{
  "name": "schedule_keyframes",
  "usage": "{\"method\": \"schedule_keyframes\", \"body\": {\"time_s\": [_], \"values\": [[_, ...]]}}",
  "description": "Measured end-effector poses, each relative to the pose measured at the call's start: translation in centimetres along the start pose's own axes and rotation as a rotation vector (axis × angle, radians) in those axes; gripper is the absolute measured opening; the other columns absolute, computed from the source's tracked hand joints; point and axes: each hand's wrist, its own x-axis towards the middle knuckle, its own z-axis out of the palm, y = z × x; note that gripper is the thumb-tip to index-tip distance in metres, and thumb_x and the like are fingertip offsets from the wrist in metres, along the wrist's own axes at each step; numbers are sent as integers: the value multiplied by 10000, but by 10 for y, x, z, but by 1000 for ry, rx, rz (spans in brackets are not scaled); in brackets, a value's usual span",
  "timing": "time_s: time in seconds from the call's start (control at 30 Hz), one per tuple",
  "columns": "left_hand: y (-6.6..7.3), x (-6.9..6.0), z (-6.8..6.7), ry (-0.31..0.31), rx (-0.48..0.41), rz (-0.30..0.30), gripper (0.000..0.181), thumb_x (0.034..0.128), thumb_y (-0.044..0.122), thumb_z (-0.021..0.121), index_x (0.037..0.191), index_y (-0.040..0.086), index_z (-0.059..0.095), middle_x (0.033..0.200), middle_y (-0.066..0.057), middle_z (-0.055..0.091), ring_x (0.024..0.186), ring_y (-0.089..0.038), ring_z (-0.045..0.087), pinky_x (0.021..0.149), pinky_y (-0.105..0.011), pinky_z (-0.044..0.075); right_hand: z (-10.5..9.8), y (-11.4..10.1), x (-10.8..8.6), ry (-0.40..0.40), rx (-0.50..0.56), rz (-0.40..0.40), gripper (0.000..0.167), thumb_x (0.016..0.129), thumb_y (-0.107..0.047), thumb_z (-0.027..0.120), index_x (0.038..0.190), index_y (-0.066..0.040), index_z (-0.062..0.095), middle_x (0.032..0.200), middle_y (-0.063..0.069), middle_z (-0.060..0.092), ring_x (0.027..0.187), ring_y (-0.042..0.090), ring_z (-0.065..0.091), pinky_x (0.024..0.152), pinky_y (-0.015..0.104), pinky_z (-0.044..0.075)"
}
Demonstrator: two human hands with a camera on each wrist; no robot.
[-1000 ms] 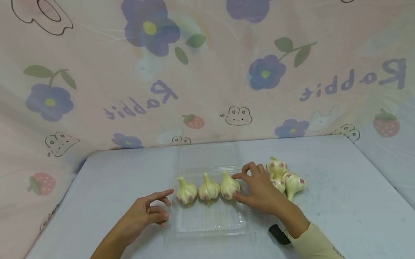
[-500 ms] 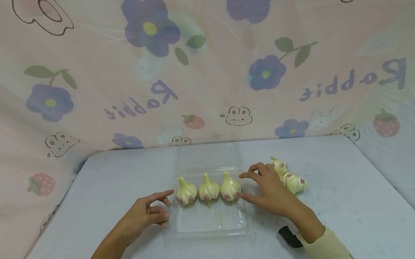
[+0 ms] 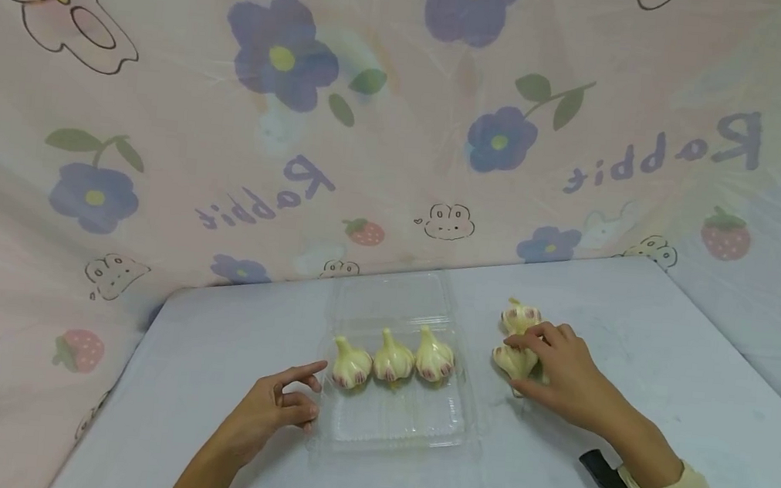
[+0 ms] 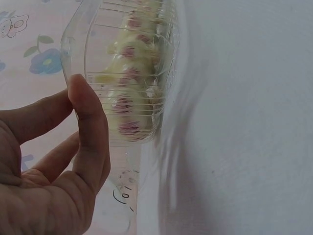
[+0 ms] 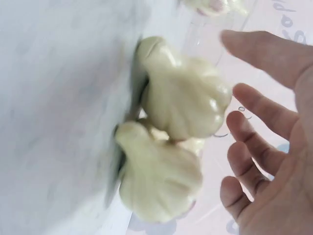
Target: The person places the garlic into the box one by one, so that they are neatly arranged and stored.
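Three garlic bulbs (image 3: 393,361) stand in a row in a clear plastic box (image 3: 402,432), its lid (image 3: 391,294) opened flat behind. My left hand (image 3: 271,408) is at the box's left side, fingers loosely bent and fingertips at its rim (image 4: 68,54). To the right of the box lies a small group of garlic bulbs (image 3: 520,317). My right hand (image 3: 570,380) hovers over them, thumb and fingers spread around the nearer bulb (image 3: 513,359). In the right wrist view a gap shows between the fingertips and the bulbs (image 5: 183,95). The hand partly hides the group in the head view.
A white cloth covers the table (image 3: 229,331). Behind it hangs a pink curtain (image 3: 401,121) printed with flowers and rabbits. A black strap piece (image 3: 604,472) sits at the right wrist.
My right hand has let go of the rightmost bulb in the box and moved right to the loose garlic bulbs. My left hand has stayed at the box's left side.
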Motion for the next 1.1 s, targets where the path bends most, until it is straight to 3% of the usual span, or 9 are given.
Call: {"method": "schedule_keyframes", "body": {"time_s": [0.13,0.23,0.43,0.6,0.8,1.1], "values": [[-1,-1,2,2,5,-1,690,920,40,672,1535,45,357,1188,-68,465,735,-91,640,749,-265,595,0,6,-2,-24,-42,0,504,735,-236,870,1196,-216,666,1150,62,569,1030,267,473,823,457,398],[-1,0,2,1,8,3,692,921,35,667,1536,36,351,1190,-74,468,730,-91,641,750,-269,594,-3,9,-1,-52,-29,-13,520,739,-105,824,1215,-232,657,1181,72,563,1057,283,475,844,487,400],[-1,2,0,-12,3,16,700,917,18,661,1538,22,338,1183,-68,461,710,-89,637,747,-268,593,3,15,-1,-72,-59,-135,665,703,133,767,1183,-320,691,1325,65,542,1228,343,452,881,557,398],[-1,1,0,-9,0,16,697,915,12,662,1535,22,344,1188,-69,446,717,-90,629,739,-260,592,16,18,0,-38,-145,-211,510,731,94,779,1024,-322,737,1345,55,551,1273,328,449,883,531,406],[-1,1,0,-9,-2,15,694,920,26,663,1537,31,346,1191,-68,448,717,-87,630,753,-267,593,17,21,3,53,-189,-259,341,715,-54,858,935,-289,747,1235,59,607,1149,312,541,835,477,442],[0,1,1,5,4,12,691,914,23,666,1532,30,356,1181,-64,449,713,-89,624,732,-263,591,18,22,4,91,-195,-278,513,673,34,865,1083,-220,690,1214,79,597,1103,310,561,804,463,491]]}}
